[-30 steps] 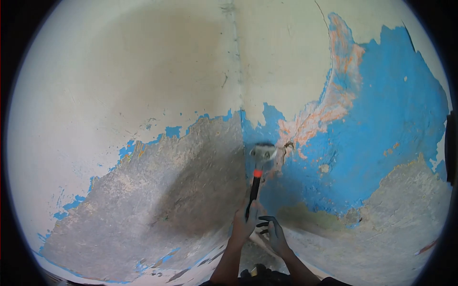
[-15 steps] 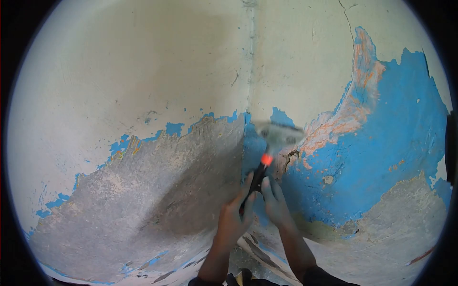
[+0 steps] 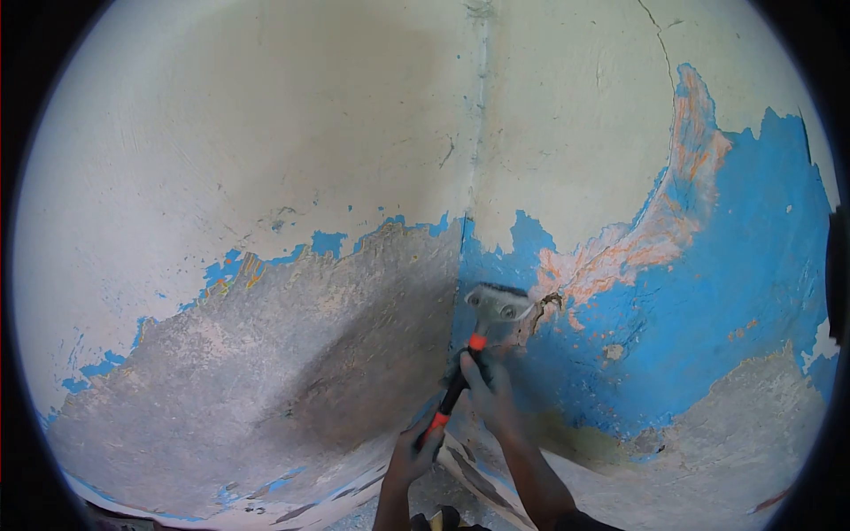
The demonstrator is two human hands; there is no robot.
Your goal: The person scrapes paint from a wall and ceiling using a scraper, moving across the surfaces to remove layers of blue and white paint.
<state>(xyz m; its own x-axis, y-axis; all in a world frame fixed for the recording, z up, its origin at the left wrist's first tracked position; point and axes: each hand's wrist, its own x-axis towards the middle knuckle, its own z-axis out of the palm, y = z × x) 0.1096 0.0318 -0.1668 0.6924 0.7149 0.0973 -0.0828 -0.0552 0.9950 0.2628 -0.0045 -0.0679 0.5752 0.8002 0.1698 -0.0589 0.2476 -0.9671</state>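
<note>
Scraper [image 3: 500,305] found just right of the wall corner [image 3: 479,133], its blade over blue paint [image 3: 646,345]; whether the edge bears on the surface cannot be confirmed. The left hand [image 3: 411,455] is closed round the butt of the handle [image 3: 453,391], low and left of the corner line. The right hand [image 3: 492,398] has its fingers wrapped on the upper handle, below the orange collar [image 3: 478,341]. This spacing is judged sound: the front hand can steer and press while the rear hand drives. The blade is best held at a shallow angle, its full edge bearing evenly, since a raised handle would likely gouge. Hazard noted: a broken hole [image 3: 550,303] sits right of the corner, close beside the blade's right end, where a blade corner could catch; lighter, shorter strokes are advised there. The blade's left end should be kept from digging into the adjoining grey wall [image 3: 354,327].
</note>
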